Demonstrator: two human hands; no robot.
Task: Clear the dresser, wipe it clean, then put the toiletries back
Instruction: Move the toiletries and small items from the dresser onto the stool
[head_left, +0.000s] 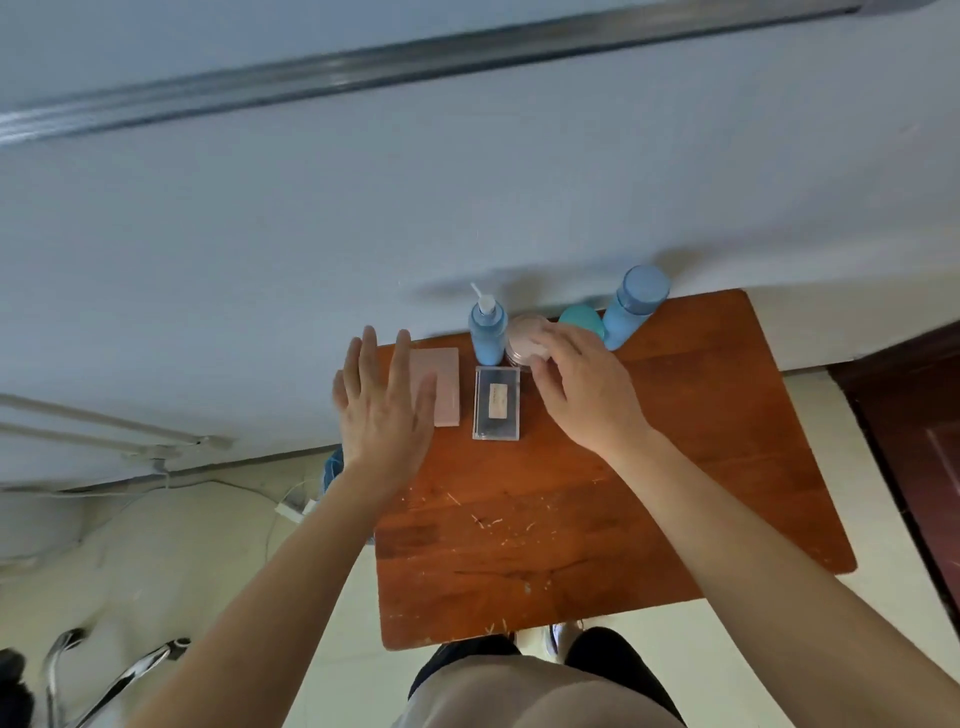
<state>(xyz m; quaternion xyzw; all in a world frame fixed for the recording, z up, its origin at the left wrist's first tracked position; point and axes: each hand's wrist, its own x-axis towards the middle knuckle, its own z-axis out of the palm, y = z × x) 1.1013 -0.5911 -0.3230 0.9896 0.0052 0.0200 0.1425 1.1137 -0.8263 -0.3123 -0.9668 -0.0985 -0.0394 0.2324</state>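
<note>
A reddish wooden dresser top (597, 499) carries toiletries along its far edge by the wall. My left hand (382, 405) hovers flat with straight fingers over the left corner, partly covering a pale pink flat case (444, 379). Beside that lies a clear box with a dark insert (497, 402). My right hand (576, 379) curls its fingers round a small round pinkish jar (522, 340). A blue pump bottle (488, 332) stands left of the jar. A teal round lid or jar (579, 317) and a tall blue bottle (631, 306) stand to the right.
A pale wall rises behind the dresser. Cables and a white power strip (296, 506) lie on the floor at the left, near a metal chair frame (114, 675). A dark wooden door (919, 441) is at the right. The front of the dresser top shows scratches.
</note>
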